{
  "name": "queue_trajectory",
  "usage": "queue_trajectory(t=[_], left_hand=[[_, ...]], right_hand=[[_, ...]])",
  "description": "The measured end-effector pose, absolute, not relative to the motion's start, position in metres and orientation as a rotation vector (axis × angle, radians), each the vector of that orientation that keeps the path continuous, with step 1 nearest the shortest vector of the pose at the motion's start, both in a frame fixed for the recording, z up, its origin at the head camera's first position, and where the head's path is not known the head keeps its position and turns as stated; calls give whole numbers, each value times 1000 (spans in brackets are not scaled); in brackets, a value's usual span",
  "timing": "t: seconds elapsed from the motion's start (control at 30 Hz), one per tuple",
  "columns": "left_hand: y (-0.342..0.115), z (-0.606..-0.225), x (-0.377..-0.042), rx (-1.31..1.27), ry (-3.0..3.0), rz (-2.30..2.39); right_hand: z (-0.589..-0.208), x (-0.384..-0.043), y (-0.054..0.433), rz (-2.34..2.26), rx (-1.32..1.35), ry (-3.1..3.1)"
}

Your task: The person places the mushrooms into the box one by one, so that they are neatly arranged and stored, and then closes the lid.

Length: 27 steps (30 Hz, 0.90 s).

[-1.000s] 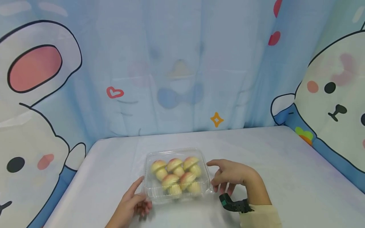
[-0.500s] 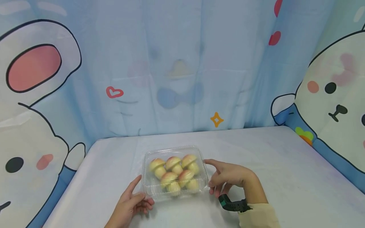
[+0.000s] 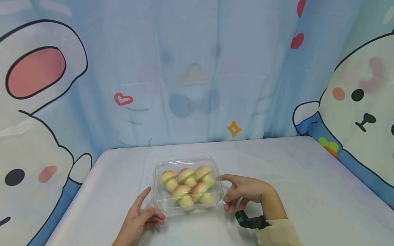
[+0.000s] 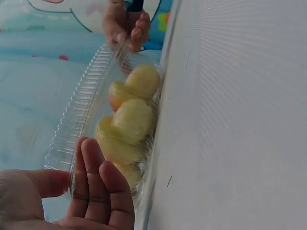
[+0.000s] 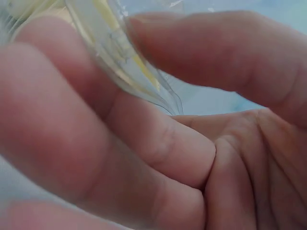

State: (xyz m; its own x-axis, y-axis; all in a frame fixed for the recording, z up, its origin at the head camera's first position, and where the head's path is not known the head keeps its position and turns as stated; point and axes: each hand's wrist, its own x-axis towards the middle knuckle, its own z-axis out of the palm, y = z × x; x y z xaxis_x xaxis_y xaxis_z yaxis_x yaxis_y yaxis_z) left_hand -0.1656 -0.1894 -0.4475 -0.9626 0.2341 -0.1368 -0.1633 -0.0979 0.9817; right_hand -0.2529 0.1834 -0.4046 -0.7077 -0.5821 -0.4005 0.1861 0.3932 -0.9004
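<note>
A clear plastic clamshell box (image 3: 191, 163) lies lid-closed on the white table. Inside sit several mushroom-shaped pieces (image 3: 186, 202), pale yellow with reddish caps; their material is unclear. At the box's near left corner, my left hand (image 3: 136, 218) pinches the edge between thumb and fingers, its index finger pointing along the left side. My right hand (image 3: 246, 191) holds the near right corner, and the right wrist view shows the plastic rim (image 5: 139, 81) between thumb and fingers. In the left wrist view the box (image 4: 79, 103) spans between both hands, its ribbed edge facing the camera.
A white cloth covers the table (image 3: 307, 184). Behind it hangs a light blue curtain (image 3: 197, 41) printed with cartoon animals, at the table's back edge. A black wristband device (image 3: 252, 220) sits on the right wrist below a beige sleeve (image 3: 278, 234).
The box has shifted slightly to the left and a little away from me, with both hands moving along. My right index fingertip now lies against its right edge.
</note>
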Motion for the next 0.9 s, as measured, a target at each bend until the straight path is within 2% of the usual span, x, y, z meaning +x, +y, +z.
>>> queue_trajectory(t=[0.9], left_hand=[[-187, -448, -164, 28, 1855, 2180]], right_hand=[[-420, -260, 184, -1553, -390, 1768]])
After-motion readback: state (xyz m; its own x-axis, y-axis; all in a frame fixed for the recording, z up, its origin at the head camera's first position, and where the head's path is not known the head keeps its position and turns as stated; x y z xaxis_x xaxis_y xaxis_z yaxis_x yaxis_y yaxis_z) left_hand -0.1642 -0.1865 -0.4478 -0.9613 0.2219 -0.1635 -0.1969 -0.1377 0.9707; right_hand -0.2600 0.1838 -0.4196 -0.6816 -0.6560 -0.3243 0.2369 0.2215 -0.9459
